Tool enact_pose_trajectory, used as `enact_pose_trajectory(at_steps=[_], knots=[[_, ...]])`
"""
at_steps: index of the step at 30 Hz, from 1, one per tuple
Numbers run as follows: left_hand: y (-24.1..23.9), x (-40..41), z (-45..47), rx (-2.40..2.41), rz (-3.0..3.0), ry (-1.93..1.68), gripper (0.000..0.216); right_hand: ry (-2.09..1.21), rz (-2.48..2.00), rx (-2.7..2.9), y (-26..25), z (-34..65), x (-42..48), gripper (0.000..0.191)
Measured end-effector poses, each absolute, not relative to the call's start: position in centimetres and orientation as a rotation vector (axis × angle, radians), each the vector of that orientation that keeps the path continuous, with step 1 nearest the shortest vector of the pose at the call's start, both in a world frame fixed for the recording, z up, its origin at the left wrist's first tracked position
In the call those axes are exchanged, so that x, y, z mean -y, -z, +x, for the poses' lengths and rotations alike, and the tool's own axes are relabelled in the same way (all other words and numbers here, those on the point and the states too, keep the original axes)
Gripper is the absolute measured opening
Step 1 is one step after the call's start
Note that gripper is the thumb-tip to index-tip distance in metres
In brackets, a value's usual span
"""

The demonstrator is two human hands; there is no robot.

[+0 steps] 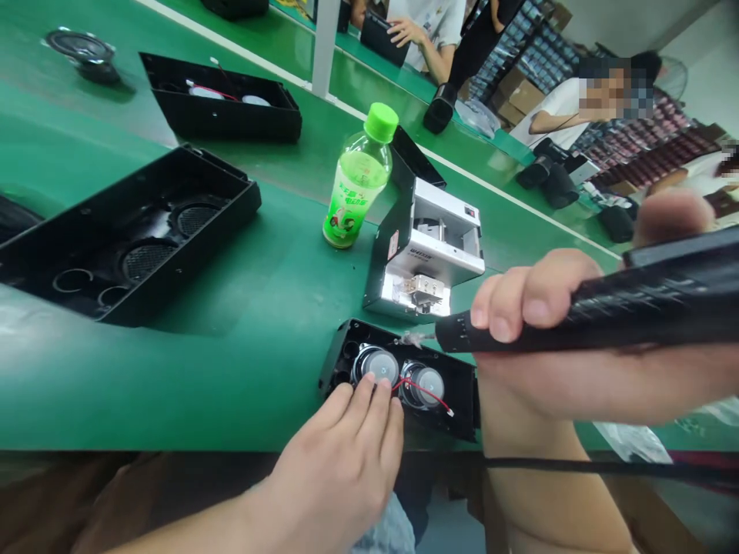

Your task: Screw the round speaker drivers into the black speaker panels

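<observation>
My right hand (554,331) is wrapped around a black electric screwdriver (635,296), held nearly level and pointing left. Its tip (412,338) is over the far side of an open black speaker housing (456,419). Two round speaker drivers sit in that housing: the left driver (382,363) and the right driver (428,386). A red wire (424,388) with a white plug runs across them. My left hand (346,446) lies with outstretched fingers over the housing's near rim, fingertips on the left driver; its thumb is hidden.
Behind the housing stand a silver-and-black screw feeder (433,246) and a green-capped drink bottle (358,181). Left are a larger open housing (132,238), another with drivers (225,111), and a loose driver (81,50). People work across the green table (259,285).
</observation>
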State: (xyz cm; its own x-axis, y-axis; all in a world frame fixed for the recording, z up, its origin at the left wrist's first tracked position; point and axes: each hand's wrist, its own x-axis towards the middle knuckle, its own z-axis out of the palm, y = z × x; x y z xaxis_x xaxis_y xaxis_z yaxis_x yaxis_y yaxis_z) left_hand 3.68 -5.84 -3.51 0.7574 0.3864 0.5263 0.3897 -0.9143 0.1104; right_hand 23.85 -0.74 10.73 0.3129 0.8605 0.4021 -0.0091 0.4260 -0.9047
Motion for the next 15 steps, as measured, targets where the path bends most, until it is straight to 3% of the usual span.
enact_pose_trajectory(at_steps=[6, 15], knots=[[3.2, 7.2, 4.8, 0.714, -2.820, 0.861, 0.037, -0.687, -1.037, 1.120, -10.0, 19.4, 1.8, 0.040], [2.6, 7.8, 5.4, 0.805, -2.805, 0.853, 0.035, -0.814, -1.029, 1.117, -7.3, 17.8, 2.1, 0.044]])
